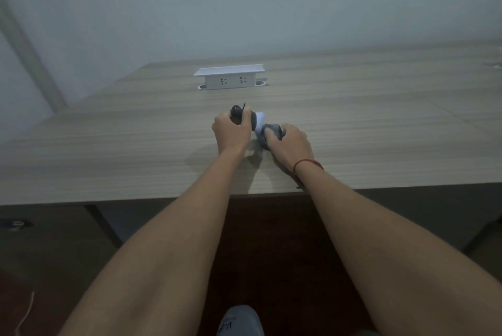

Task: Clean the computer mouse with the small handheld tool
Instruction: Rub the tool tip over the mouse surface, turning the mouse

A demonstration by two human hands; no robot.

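A pale wood-grain laminate table [353,124] fills the middle of the view, its near edge running across below the wrists and a plain grey wall behind it. At twelve o'clock from the hands, well apart from them, a white pop-up power socket box [229,77] stands raised from the tabletop with its flat lid up and two outlets facing the camera. Both bare forearms reach in from six o'clock. The left hand [231,132] is curled tight around a small dark handheld tool [238,114], whose rounded black body and thin black strap stick out at the hand's twelve o'clock, with a grey and white end showing at its two o'clock. Just beside it, at four o'clock, the right hand [292,140] clasps the dark grey computer mouse [271,130], held low over the table. The tool's white end meets the mouse. A thin red string bracelet [305,164] circles the right wrist.
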